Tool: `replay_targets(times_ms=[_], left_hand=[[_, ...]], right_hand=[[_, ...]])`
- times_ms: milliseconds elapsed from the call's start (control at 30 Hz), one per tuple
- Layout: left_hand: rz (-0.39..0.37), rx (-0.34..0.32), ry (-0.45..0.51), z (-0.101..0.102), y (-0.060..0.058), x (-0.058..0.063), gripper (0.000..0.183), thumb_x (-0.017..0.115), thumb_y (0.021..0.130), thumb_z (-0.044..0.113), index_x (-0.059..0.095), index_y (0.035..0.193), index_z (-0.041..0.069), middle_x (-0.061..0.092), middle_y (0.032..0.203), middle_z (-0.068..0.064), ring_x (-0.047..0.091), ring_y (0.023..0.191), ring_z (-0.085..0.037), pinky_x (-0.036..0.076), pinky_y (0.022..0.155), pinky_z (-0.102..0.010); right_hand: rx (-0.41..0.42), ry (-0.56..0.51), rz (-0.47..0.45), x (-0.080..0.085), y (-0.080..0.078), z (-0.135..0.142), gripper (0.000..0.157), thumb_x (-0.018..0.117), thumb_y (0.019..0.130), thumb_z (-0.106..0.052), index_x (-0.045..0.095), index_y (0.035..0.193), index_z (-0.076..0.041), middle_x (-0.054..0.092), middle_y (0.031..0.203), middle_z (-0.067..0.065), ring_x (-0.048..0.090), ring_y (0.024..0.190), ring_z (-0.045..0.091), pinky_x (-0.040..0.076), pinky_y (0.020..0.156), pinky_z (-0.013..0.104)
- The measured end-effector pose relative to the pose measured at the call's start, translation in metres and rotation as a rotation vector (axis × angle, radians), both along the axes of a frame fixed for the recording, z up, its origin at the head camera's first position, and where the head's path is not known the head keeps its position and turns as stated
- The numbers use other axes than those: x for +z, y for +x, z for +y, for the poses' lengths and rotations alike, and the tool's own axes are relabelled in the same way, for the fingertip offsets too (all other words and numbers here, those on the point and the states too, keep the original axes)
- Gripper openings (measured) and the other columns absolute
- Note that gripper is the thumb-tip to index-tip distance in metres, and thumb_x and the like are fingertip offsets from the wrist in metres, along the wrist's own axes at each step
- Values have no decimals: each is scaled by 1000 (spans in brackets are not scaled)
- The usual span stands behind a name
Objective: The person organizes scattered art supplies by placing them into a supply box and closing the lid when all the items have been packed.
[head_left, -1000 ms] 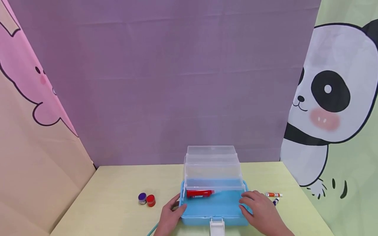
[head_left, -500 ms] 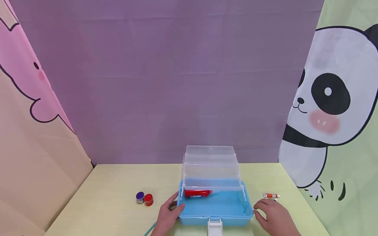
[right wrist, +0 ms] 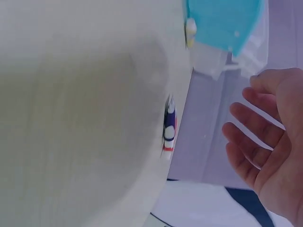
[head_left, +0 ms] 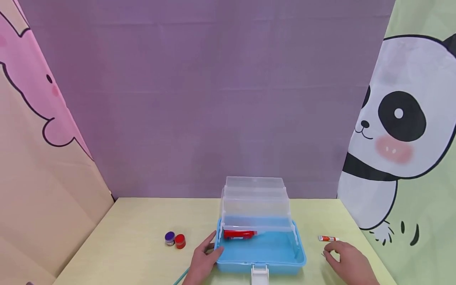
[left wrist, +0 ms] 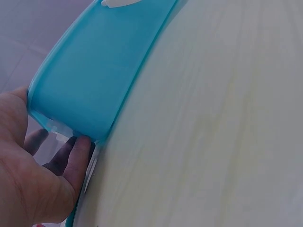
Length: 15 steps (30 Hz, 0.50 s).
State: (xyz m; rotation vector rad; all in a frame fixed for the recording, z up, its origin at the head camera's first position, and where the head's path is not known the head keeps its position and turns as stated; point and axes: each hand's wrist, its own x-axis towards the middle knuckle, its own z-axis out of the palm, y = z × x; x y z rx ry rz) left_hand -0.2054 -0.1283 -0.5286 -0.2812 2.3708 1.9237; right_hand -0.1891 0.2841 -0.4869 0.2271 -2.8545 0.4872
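Note:
A light-blue plastic storage box [head_left: 258, 249] stands with its lid up and clear trays [head_left: 256, 198] raised at the back. My left hand [head_left: 203, 262] grips its left end, thumb on the rim, and the left wrist view shows fingers [left wrist: 78, 163] against the outside. Inside lies a red bottle [head_left: 239, 234]. To the right of the box, my right hand [head_left: 349, 261] hovers over the table with fingers loosely bent. In the right wrist view those fingers [right wrist: 251, 123] hold nothing visible. Just beyond them lies an orange-and-white tube [head_left: 327, 238], with a dark-blue-and-white tube [right wrist: 169, 125] beside it.
A purple-lidded jar [head_left: 170, 238] and a red jar [head_left: 180, 241] stand left of the box. The white latch [head_left: 260, 274] hangs down at the front. Purple cloth [head_left: 228, 118] rises behind the table [head_left: 142, 225], and a panda-print cloth [head_left: 395, 118] stands at the right.
My right hand has moved right, away from the box's right rim to near the tubes, and now hides the blue one in the head view. The left hand stays on the box.

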Motion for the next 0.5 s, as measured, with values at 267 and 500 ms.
replay_targets(times_ms=[267,500], left_hand=[[1,17,-5,1,0,-1,67,71,90,26,41,148,10,56,118,-19,59,95,-28,57,77,-40],[-1,9,-6,3,0,-3,67,71,90,28,41,148,11,56,117,-18,59,96,-27,57,77,-39]], right_hand=[[-65,-59,-86,10,-11,19,11,70,85,-13,72,95,-10,70,97,8,65,81,27,52,65,43],[-47,-56,-84,-4,-19,36,18,70,84,-8,72,101,-7,70,98,12,65,81,28,52,66,43]])
